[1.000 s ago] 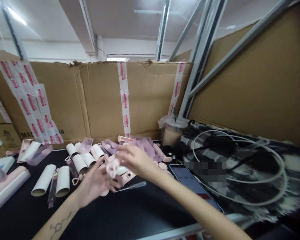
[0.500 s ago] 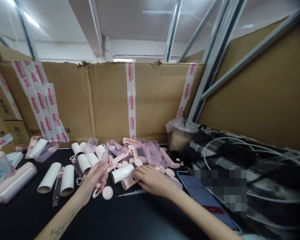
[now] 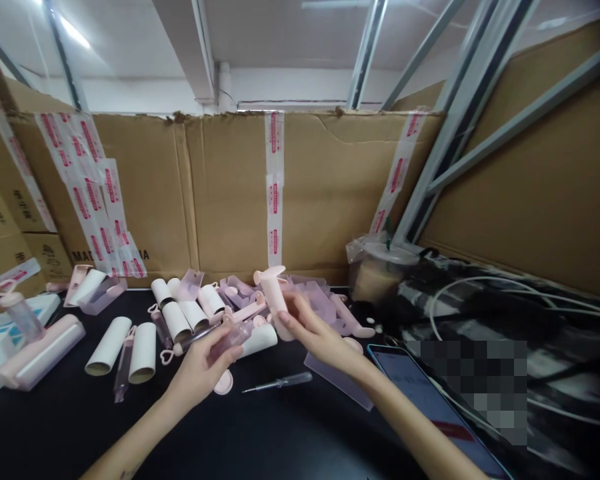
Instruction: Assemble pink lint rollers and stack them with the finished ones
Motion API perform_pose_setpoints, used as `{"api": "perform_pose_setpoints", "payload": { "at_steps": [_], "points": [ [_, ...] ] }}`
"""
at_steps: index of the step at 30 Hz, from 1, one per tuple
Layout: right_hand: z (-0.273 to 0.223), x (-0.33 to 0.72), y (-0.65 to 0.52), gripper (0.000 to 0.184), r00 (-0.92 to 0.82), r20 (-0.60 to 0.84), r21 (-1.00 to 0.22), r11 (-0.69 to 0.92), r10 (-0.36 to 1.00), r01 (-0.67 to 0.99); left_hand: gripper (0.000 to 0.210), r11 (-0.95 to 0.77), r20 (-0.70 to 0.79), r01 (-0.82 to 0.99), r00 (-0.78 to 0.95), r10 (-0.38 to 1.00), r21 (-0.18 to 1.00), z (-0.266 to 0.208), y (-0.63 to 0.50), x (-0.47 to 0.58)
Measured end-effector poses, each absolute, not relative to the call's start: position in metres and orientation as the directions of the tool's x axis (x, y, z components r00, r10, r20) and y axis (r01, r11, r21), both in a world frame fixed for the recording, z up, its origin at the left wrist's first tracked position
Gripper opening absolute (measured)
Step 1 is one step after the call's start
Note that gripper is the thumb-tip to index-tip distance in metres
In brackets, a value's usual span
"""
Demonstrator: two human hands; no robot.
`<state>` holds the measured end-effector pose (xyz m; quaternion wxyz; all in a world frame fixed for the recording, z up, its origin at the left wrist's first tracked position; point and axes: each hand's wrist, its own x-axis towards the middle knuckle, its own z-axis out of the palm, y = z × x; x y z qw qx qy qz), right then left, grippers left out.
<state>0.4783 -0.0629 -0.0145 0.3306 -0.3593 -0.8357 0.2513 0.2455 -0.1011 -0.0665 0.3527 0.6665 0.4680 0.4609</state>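
My right hand point(image 3: 317, 333) is closed round a pale pink plastic piece point(image 3: 274, 299), long with a flared end, raised above the pile. My left hand point(image 3: 207, 363) grips a translucent pinkish plastic part point(image 3: 234, 335), partly covered by the fingers. A thin dark piece point(image 3: 199, 338) sticks out past that hand's far side; whether it is held, I cannot tell. Beneath the hands a white paper roll point(image 3: 260, 341) lies on the black table. A round pink cap point(image 3: 223, 382) is near my left fingers. A screwdriver with a clear handle point(image 3: 293, 380) lies in front.
Several white rolls point(image 3: 143, 353) and mauve plastic covers point(image 3: 320, 303) spread along a cardboard wall point(image 3: 225, 193). A pink roller case point(image 3: 43, 350) is at left. To the right are a phone point(image 3: 420, 400), a drink cup point(image 3: 377, 277) and white cables point(image 3: 460, 280).
My right hand has lifted the pale pink piece from the pile. My left hand has shifted right and turned, still holding the translucent part. The view has shifted slightly.
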Motion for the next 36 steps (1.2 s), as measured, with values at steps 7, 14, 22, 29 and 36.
{"api": "perform_pose_setpoints", "payload": {
  "at_steps": [7,14,22,29,36],
  "points": [
    [-0.050,0.456,-0.068,0.046,-0.549,0.312,-0.891,0.440,0.775,0.115,0.038,-0.387,0.286,0.545,0.263,0.921,0.744,-0.069,-0.103,0.245],
    [-0.056,0.469,-0.067,0.054,-0.552,0.190,-0.923,0.340,0.812,0.181,0.034,-0.449,0.277,0.729,0.354,0.893,0.517,-0.063,-0.107,0.245],
    [-0.048,0.472,-0.077,0.045,-0.612,0.218,-0.858,0.448,0.761,0.251,0.039,-0.022,-0.133,0.261,0.562,0.817,0.965,-0.065,-0.109,0.249],
    [-0.048,0.471,-0.078,0.034,-0.687,0.302,-0.566,0.704,0.661,0.428,0.040,0.080,-0.182,0.201,0.560,0.808,0.976,-0.072,-0.112,0.254],
    [-0.059,0.460,-0.099,0.051,-0.754,0.283,-0.289,0.802,0.593,0.523,0.029,-0.186,-0.030,0.432,0.447,0.894,0.882,-0.067,-0.118,0.259]
  ]
}}
